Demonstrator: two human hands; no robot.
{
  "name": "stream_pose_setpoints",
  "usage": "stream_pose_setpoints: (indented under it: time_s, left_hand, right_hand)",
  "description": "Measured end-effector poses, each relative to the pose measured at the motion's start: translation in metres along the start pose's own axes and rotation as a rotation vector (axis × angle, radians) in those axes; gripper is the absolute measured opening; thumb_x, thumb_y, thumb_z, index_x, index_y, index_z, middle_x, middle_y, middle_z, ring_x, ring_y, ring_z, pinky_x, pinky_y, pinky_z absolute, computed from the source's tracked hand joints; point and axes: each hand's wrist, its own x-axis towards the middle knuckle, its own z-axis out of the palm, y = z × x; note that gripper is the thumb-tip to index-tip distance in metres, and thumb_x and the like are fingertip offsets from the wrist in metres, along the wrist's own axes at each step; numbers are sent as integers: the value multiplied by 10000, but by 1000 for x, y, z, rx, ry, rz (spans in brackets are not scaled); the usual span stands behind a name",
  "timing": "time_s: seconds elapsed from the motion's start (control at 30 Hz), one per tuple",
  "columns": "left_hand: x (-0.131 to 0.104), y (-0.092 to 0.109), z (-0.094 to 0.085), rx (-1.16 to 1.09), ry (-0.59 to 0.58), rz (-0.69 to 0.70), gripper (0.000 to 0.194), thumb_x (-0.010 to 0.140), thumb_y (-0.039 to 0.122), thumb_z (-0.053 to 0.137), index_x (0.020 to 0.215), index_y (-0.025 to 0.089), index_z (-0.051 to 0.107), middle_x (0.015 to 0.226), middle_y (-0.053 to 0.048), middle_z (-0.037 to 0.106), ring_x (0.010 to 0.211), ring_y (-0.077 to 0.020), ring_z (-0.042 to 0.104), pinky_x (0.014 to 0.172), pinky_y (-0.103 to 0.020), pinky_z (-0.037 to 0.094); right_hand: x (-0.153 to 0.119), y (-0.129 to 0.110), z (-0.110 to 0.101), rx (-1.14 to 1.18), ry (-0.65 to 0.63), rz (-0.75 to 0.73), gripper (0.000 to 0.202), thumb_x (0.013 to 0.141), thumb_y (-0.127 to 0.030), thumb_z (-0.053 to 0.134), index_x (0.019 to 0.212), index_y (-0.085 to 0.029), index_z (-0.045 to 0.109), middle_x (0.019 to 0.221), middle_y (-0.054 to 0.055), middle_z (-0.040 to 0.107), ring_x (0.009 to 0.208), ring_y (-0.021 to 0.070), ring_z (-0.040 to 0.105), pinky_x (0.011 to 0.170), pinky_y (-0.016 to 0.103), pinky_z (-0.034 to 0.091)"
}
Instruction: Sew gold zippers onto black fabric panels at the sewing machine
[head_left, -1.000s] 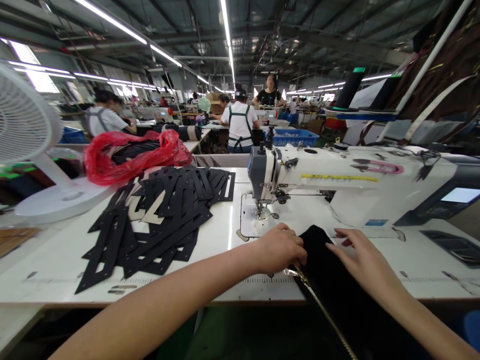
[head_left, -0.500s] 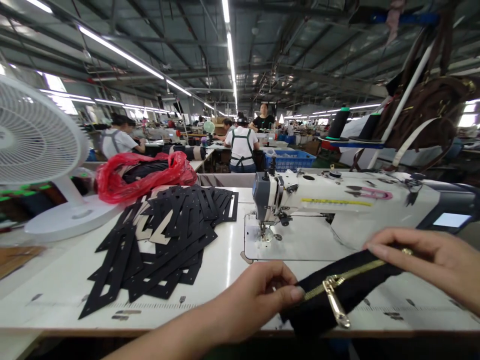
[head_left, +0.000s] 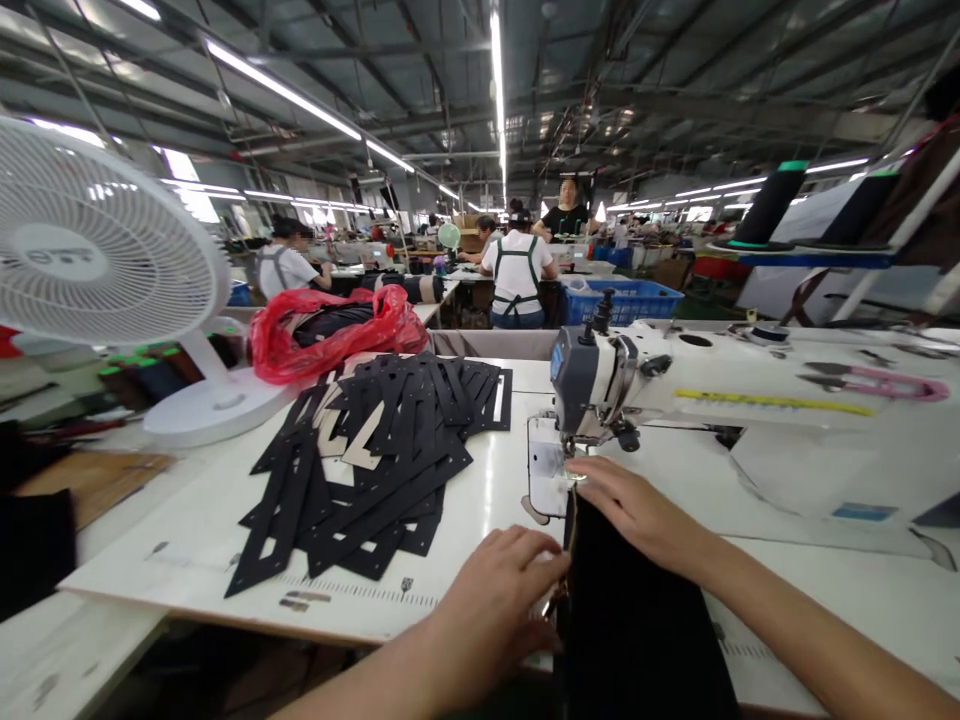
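A black fabric piece [head_left: 637, 625] with a gold zipper [head_left: 573, 525] along its left edge runs from the sewing machine's needle area [head_left: 571, 448] down over the table's front edge. My left hand [head_left: 499, 590] grips the zipper edge between thumb and fingers, nearer to me; the zipper pull there is mostly hidden. With its fingertips just in front of the needle, my right hand [head_left: 637, 510] holds the far end of the fabric. The white sewing machine [head_left: 720, 385] stands directly behind my hands.
Flat black cut-out pieces [head_left: 397, 470] lie piled left of the machine. Behind them sits a red plastic bag [head_left: 337, 335], beside a white fan [head_left: 105, 240]. Pink-handled snips [head_left: 877, 382] rest on the machine, thread cones [head_left: 769, 205] stand behind it, and people work farther back.
The zippered fabric has swung from lying crosswise in front of the machine to pointing lengthwise at the needle. My right hand has moved left and forward. The view has turned left.
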Motion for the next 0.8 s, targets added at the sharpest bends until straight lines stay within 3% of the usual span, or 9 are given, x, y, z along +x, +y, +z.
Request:
stream_pose_setpoints:
  time_s: [0.07,0.1,0.17,0.23,0.33,0.57,0.73,0.8]
  left_hand:
    - [8,-9,-3,-6,-8,93,622,744,341,717,1298,249,452,1345,-71,478,1247,-266,397,1059,-450,278]
    - [11,-12,-3,-15,-20,112,638,756,372,701,1319,255,426,1380,-62,442,1286,-268,352,1092,-485,202]
    - [16,-16,-2,-29,-69,140,680,766,411,676,1356,265,373,1419,-51,392,1328,-278,291,1108,-533,96]
    - [20,-17,-2,-38,-110,176,749,754,459,664,1387,249,323,1453,-61,330,1351,-299,236,1104,-556,45]
    - [24,-14,-1,-11,-123,214,817,745,573,620,1399,198,308,1460,-101,302,1359,-334,192,1087,-584,-27]
    - [25,-10,-1,40,-127,160,827,758,630,560,1406,189,298,1448,-112,327,1365,-347,157,1077,-595,-61]
    - [20,-9,-2,-31,-160,138,814,755,524,622,1421,227,259,1463,-83,304,1374,-342,115,1074,-580,-98]
    - [20,-7,-1,-106,-98,112,615,816,423,583,1366,258,364,1439,-61,350,1364,-318,174,1092,-553,-47]
  right_hand:
    - [-27,6,-12,-70,103,140,467,916,-487,259,1048,-165,571,1095,146,591,1053,285,527,923,469,380]
    - [-42,10,-17,-131,148,249,506,883,-556,289,917,-156,597,939,161,622,935,328,563,849,519,397]
    - [-72,19,-20,-309,99,592,576,778,-724,307,631,-212,528,639,106,591,643,307,572,644,491,430]
    - [-91,26,-15,-310,5,708,575,723,-772,318,561,-236,450,533,56,542,536,259,541,572,431,417]
    - [-97,29,-2,-212,29,659,505,749,-717,335,602,-240,411,529,14,525,519,205,528,554,359,403]
    - [-81,-5,-6,-225,399,574,424,792,-647,371,686,-238,409,583,-3,523,467,154,488,495,299,367]
    - [-73,-40,-10,-89,518,477,301,837,-521,460,757,-230,450,562,-39,503,446,119,493,471,243,388]
    - [-68,-48,-9,-47,551,429,243,852,-458,486,778,-229,451,576,-48,507,469,106,508,474,215,395]
